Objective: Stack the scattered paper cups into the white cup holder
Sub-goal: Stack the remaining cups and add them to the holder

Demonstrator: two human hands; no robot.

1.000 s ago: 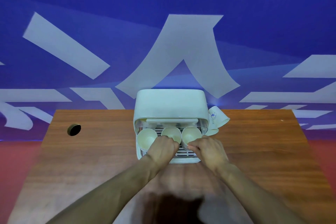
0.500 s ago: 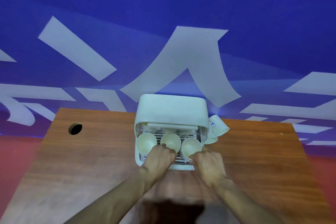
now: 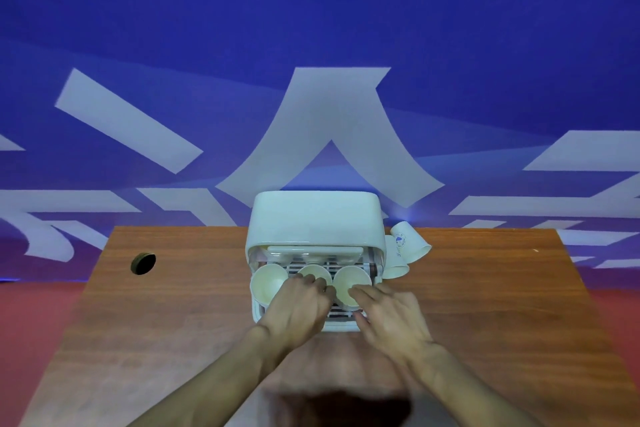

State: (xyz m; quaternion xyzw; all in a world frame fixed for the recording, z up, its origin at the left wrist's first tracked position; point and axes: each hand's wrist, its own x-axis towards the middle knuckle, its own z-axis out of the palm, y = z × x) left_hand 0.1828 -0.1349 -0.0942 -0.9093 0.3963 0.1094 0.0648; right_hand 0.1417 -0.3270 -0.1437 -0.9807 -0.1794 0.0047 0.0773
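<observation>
white cup holder, cream cups, brown woodgrain table, blue-white patterned wall.

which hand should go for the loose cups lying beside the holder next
Right. The loose cups lie on the table by the white cup holder's right side, nearest the right hand. The left hand is at the middle cup and would likely have to cross over.
</observation>
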